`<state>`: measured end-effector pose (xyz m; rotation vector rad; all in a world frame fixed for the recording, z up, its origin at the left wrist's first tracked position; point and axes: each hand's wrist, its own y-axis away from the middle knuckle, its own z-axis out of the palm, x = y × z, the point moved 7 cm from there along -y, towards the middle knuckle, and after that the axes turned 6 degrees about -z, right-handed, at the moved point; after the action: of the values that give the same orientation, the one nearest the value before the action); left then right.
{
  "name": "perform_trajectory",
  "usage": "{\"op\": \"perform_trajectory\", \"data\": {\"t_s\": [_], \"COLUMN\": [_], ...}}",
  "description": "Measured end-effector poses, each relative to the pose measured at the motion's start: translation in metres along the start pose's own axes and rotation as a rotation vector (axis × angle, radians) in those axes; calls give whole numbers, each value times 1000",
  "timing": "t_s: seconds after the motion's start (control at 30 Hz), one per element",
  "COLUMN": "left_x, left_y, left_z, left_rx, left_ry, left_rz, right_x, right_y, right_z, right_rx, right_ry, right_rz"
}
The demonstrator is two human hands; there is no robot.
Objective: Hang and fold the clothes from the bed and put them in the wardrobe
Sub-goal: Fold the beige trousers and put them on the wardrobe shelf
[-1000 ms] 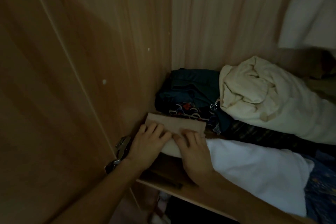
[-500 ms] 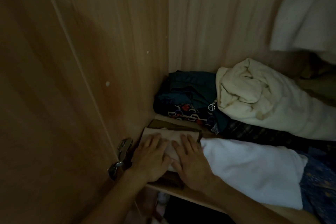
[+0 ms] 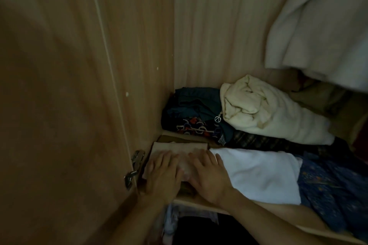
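Two hands flat, fingers straight: left hand [image 3: 162,175] and right hand [image 3: 209,175] press folded beige garment [image 3: 179,148], lower centre, likely seating it | garment on wardrobe shelf [image 3: 199,204], touching folded white cloth [image 3: 258,173] at right | door hinge [image 3: 135,167] at left.

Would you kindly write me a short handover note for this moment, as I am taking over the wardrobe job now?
Left hand: flat, fingers straight, pressing on the folded beige cloth.
Right hand: flat on the same cloth, beside the left.
The cloth lies at the shelf's left end, against the side wall, next to the folded white garment. Behind: dark clothes and a cream bundle.
Done: beige cloth folded and laid on the shelf.
Left: lift the hands away, then fetch the next piece; the bed is out of view, so I cannot tell how much remains.
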<state>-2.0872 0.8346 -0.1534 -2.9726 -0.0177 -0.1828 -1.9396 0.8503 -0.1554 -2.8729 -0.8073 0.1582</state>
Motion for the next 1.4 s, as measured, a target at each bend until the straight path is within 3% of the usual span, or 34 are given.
{"op": "perform_trajectory", "data": {"t_s": [0.27, 0.67, 1.07, 1.4], "left_x": [33, 105, 135, 181], "left_y": [49, 190, 277, 403], "left_z": [-48, -46, -89, -51], "left_rx": [90, -10, 7, -142], "left_ry": [116, 189, 258, 341], "left_rz": [60, -38, 228, 531], "right_x": [14, 24, -26, -90], "right_y": [63, 214, 359, 519], "right_z": [-48, -91, -123, -118], "right_rx": [57, 125, 152, 2], "right_ry": [33, -44, -115, 12], "right_rz": [78, 156, 317, 617]}}
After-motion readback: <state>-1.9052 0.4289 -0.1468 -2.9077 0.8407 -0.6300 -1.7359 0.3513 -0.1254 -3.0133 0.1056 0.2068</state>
